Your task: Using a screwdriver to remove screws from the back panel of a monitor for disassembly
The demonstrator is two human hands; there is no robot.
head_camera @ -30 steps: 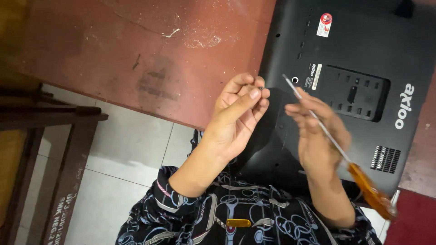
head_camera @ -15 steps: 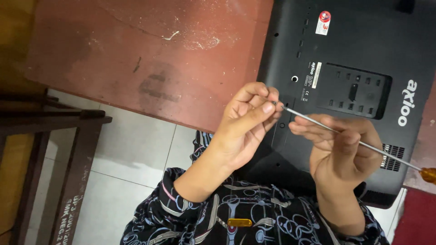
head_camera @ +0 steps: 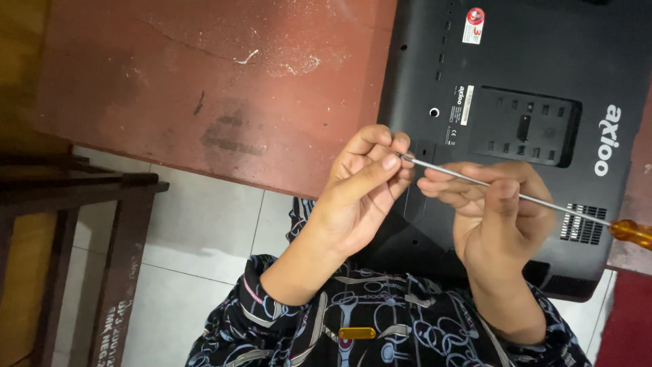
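Note:
A long thin screwdriver point(head_camera: 564, 208) with an orange handle point(head_camera: 631, 233) lies almost level in front of me. My right hand point(head_camera: 499, 221) grips its metal shaft near the middle. My left hand point(head_camera: 363, 194) pinches the tip between thumb and fingers. Both hands hover over the near edge of a black flat device point(head_camera: 530, 61) that lies back side up, with a recessed panel, vents and stickers showing. What, if anything, sits at the tip is hidden by my fingers.
The device rests on a worn red-brown table point(head_camera: 204, 88) and overhangs its near edge. A dark wooden frame point(head_camera: 88, 204) stands at the left over white floor tiles point(head_camera: 204, 238). My patterned dark sleeves fill the bottom of the view.
The screwdriver swung from a steep slant to nearly level, its handle going out to the right. My left hand closed on the tip, and my right hand slid along the shaft.

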